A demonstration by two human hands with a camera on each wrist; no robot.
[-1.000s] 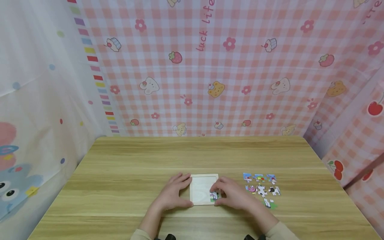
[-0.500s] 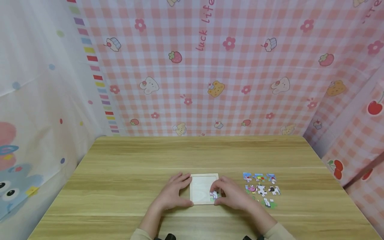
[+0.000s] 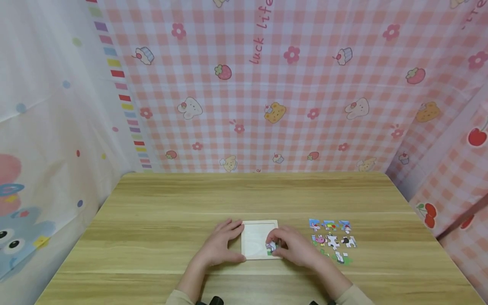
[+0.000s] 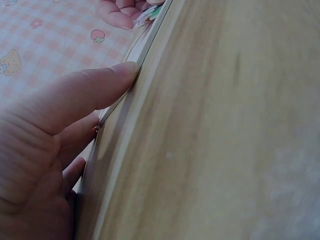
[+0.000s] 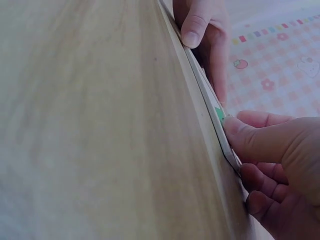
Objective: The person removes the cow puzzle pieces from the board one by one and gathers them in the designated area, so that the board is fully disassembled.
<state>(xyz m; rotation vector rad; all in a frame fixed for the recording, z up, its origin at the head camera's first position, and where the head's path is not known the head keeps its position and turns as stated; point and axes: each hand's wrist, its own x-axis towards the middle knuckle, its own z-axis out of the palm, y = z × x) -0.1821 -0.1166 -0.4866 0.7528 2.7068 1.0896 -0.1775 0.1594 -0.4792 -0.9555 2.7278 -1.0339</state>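
Note:
A square wooden puzzle tray [image 3: 253,239] lies flat on the table, its pale floor bare at the left. My left hand [image 3: 219,245] holds the tray's left side, thumb at the near corner and index finger at the far one; the left wrist view has the thumb [image 4: 112,80] against the near edge. At the tray's near right corner, my right hand [image 3: 297,248] pinches a jigsaw piece [image 3: 271,247] with white and green print, partly hidden by the fingers. A green bit of that piece [image 5: 219,114] shows beside the right thumb in the right wrist view.
Several loose jigsaw pieces [image 3: 332,242] lie in rough rows to the right of the tray, close to the right forearm, which partly hides some. The wooden table [image 3: 183,203] ends at a pink checked curtain [image 3: 244,106] behind, with more cloth at both sides.
The right fingers and the jigsaw piece have shifted very slightly left within the tray's near right corner. My left hand and the tray stay where they were.

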